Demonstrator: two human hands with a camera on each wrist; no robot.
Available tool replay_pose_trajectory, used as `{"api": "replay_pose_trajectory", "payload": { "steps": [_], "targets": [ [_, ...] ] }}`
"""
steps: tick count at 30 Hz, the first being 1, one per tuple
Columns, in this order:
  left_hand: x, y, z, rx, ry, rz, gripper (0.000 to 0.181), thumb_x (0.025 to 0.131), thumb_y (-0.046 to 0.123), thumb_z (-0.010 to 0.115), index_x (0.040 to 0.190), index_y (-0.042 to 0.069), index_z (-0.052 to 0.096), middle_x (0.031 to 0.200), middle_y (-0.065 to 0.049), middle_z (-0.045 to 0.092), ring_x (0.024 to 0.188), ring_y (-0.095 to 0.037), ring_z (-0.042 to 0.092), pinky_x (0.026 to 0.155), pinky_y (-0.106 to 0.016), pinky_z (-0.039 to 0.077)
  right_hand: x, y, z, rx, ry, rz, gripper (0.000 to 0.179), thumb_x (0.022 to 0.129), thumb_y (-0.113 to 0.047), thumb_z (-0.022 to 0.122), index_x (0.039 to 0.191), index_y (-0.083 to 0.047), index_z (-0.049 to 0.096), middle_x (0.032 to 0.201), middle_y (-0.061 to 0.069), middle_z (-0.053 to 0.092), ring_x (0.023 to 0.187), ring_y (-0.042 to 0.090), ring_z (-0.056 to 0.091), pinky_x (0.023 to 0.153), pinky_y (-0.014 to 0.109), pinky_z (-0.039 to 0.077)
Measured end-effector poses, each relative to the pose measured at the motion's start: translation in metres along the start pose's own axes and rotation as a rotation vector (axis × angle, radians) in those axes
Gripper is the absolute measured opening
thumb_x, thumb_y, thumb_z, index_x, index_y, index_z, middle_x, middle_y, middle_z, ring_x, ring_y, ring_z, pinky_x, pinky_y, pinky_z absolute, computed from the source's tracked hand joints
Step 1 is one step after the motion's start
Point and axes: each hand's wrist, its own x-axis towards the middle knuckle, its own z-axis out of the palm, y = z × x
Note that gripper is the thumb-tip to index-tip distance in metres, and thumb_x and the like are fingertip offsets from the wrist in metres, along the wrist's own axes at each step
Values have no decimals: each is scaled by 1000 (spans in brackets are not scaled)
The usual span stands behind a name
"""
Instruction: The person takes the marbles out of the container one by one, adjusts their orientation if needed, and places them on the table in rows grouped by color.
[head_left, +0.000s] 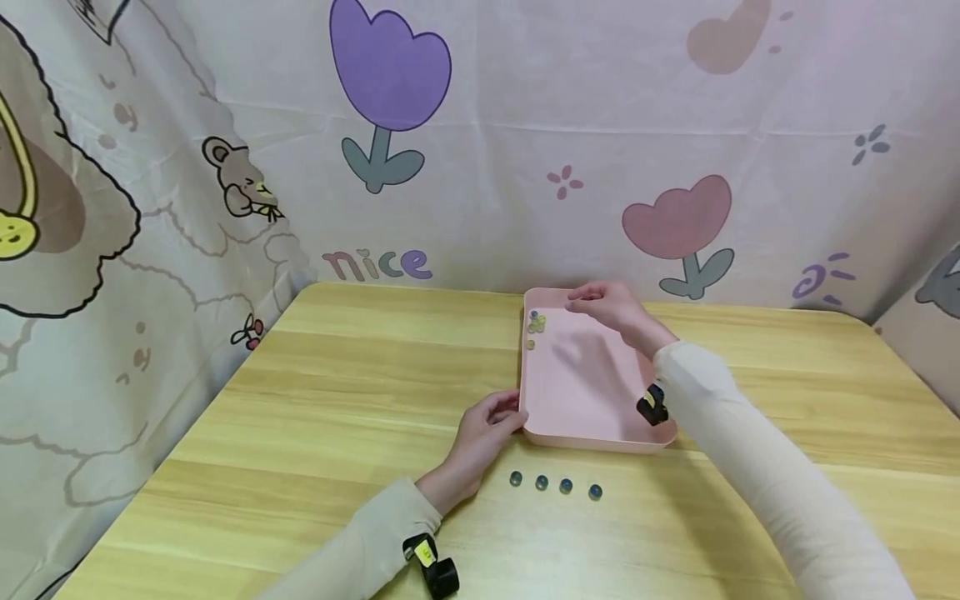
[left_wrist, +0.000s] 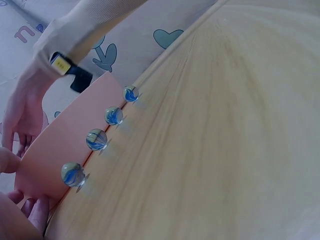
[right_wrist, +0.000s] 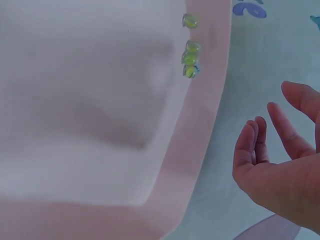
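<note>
A shallow pink tray (head_left: 592,445) lies on the table. My left hand (head_left: 480,442) grips its near left corner, the thumb at the rim and the fingers against the outer side. Over the tray's far edge my right hand (head_left: 611,307) hovers, its fingers loosely bent and apart with nothing between them (right_wrist: 280,165). Inside the tray, several yellow-green marbles (right_wrist: 190,58) and a bluish one (head_left: 534,315) sit along the left wall near the far corner. Several clear marbles with blue swirls (left_wrist: 114,115) stand in a spaced row on the table before the tray's near side.
The wooden table (head_left: 360,358) extends to both sides of the tray. A printed cloth (head_left: 510,167) hangs close behind the table's far edge and along its left side. Each sleeve carries a small black wrist camera (head_left: 435,571).
</note>
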Motion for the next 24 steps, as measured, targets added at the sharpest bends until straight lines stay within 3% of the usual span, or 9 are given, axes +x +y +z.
{"api": "replay_pose_trajectory", "payload": {
  "steps": [6,11,19,24],
  "targets": [
    [-2,0,1,4,-1,-6,43,91,10,64,131,-4,54,120,-14,59,104,-20,58,91,-31,51,16,5,5,25,24,63,35,94,-19,61,123,2,62,134,17,54,124,33,46,106,48,36],
    [-2,1,0,19,7,-10,43,91,10,64,131,-3,54,120,-13,60,102,-18,58,91,-31,51,27,11,12,42,39,62,34,94,-19,62,121,0,64,130,16,57,124,31,46,106,47,37],
    [-1,0,-2,23,7,1,42,91,10,64,130,-3,56,120,-12,60,101,-18,57,90,-29,51,45,17,27,158,82,52,33,93,-11,63,121,6,62,130,20,57,125,31,47,107,42,37],
    [-1,-1,-1,11,5,3,42,91,9,64,130,-3,55,120,-13,60,101,-18,57,91,-29,50,51,24,36,187,113,68,30,90,-9,67,117,5,65,127,19,60,126,30,47,111,41,31]
  ]
}}
